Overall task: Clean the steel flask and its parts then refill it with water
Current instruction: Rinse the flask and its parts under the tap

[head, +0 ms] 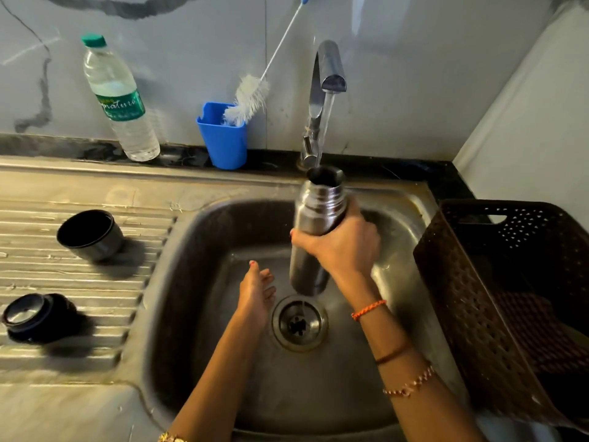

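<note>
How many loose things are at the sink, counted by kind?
Steel flask parts: 3 (flask, cup, stopper)
Plastic bottle: 1
Bottle brush: 1
Blue holder: 1
Brown basket: 1
Total: 7

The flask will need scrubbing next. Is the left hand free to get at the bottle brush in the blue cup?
Probably yes: the left hand is open and holds nothing, and the bottle brush stands uncovered in the blue cup behind the sink.
</note>
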